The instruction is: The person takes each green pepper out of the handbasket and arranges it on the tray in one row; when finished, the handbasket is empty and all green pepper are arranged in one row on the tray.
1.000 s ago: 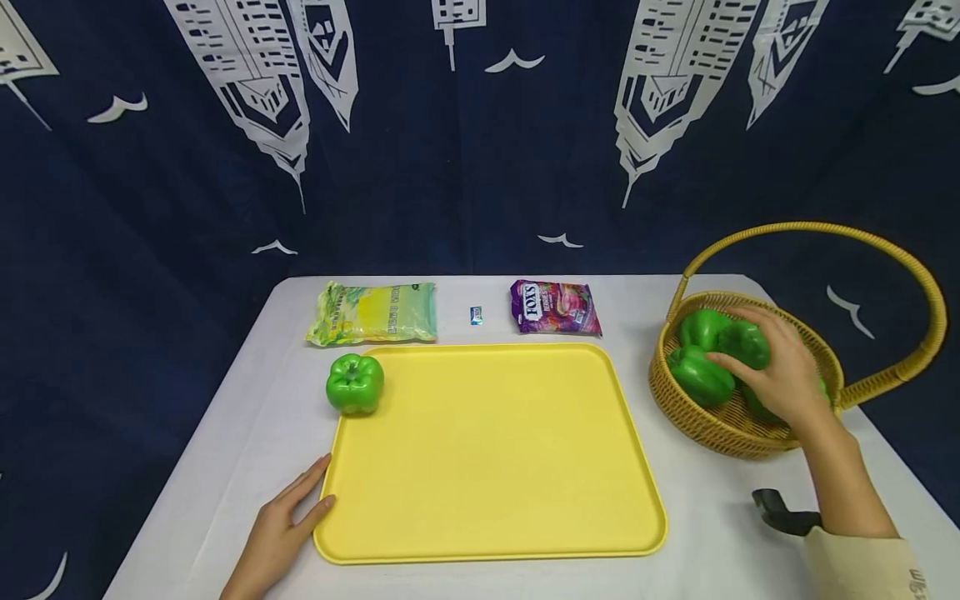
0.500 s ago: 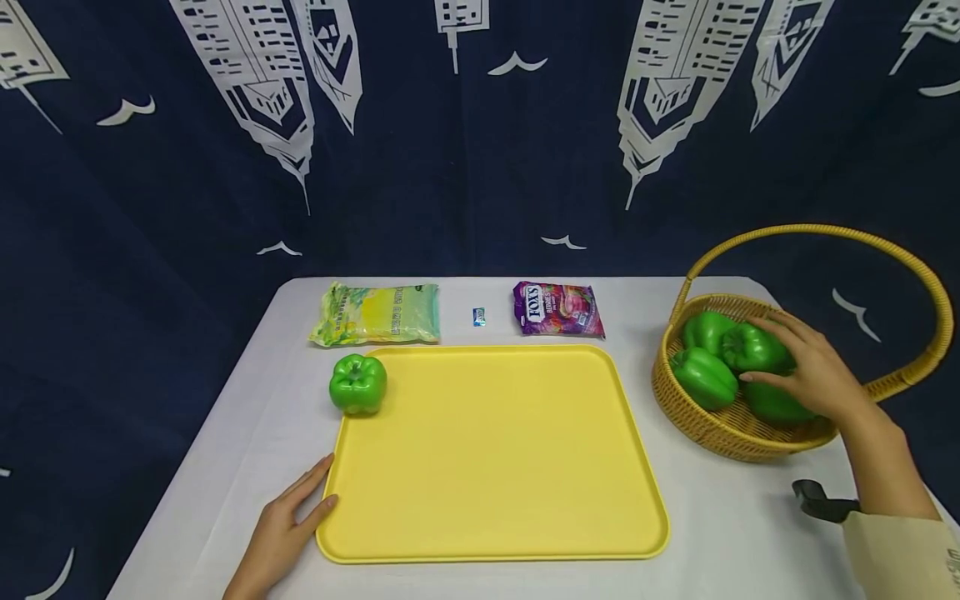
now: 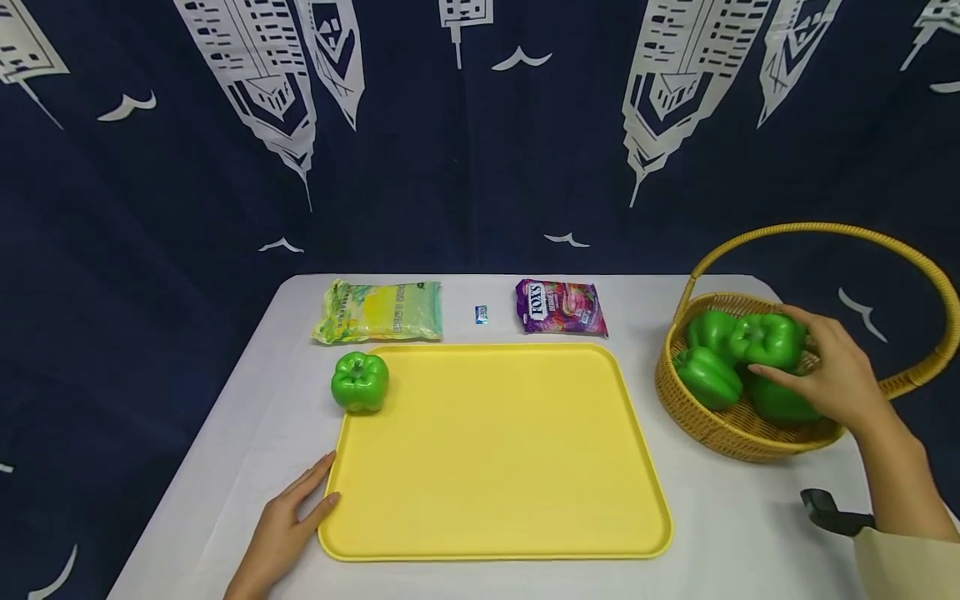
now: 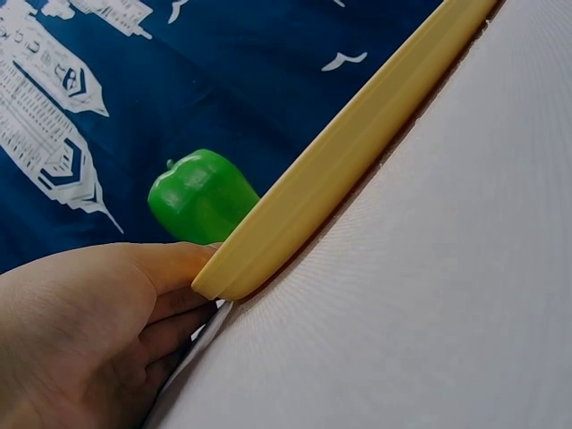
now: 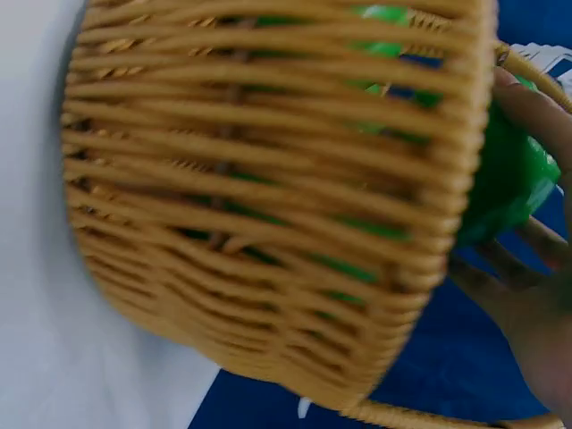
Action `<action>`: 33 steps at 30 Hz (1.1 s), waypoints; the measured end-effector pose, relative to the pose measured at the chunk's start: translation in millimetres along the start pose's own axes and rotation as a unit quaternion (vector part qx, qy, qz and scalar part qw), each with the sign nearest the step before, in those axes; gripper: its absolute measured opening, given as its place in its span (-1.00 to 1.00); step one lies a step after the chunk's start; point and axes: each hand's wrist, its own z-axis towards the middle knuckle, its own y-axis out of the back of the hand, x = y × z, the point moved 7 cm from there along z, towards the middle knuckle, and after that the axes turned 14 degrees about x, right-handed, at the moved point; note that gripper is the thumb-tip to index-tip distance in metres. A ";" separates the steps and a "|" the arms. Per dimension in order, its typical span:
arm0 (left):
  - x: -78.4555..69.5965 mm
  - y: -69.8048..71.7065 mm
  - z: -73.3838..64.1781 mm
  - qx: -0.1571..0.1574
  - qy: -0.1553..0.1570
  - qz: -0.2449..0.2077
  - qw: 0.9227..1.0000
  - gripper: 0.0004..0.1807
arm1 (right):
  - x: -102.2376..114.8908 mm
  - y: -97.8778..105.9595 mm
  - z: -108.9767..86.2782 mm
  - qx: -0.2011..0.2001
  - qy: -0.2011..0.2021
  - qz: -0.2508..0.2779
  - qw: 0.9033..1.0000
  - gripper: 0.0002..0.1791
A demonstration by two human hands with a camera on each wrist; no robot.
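Note:
At the right, my right hand (image 3: 843,375) grips a green bell pepper (image 3: 768,340) between thumb and fingers, above other green peppers in a wicker basket (image 3: 712,429). The right wrist view has the basket's woven side (image 5: 268,161) in front, with the held pepper (image 5: 509,179) partly hidden behind its rim. My left hand (image 3: 281,529) touches the left edge of a yellow tray (image 3: 495,458), fingers fairly straight. Another green bell pepper (image 3: 360,382) sits on the tray's far left corner. The left wrist view shows my hand (image 4: 98,313) against the tray's side (image 4: 340,170).
Behind the tray lie a green-yellow packet (image 3: 382,312), a tiny blue-white packet (image 3: 481,314) and a purple Fox's candy bag (image 3: 561,307). The basket's tall handle (image 3: 825,227) arches up and leans right. A dark blue printed cloth (image 3: 465,167) hangs behind the white table.
My right hand has shifted right and turned the pepper so its lobed end faces the camera; it now sits slightly higher in the basket. The left hand stays at the tray edge.

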 end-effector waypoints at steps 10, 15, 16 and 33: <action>0.3 -1.2 -0.3 0.001 0.001 -0.004 1.000 -0.36 | 52.1 0.1 -9.0 -0.050 0.060 0.014 0.997 -0.02; 0.8 -1.2 -0.8 -0.004 -0.004 0.001 1.000 -0.38 | 89.9 -9.9 -3.6 -0.057 0.095 0.015 0.994 -0.01; 0.9 -1.1 -0.8 -0.006 -0.005 0.002 1.000 -0.38 | 98.5 -13.2 -1.5 -0.054 0.103 0.016 0.993 -0.01; 0.3 1.9 0.3 -0.014 -0.020 0.002 1.000 -0.40 | 240.5 -123.2 65.1 0.136 0.247 0.140 0.949 -0.17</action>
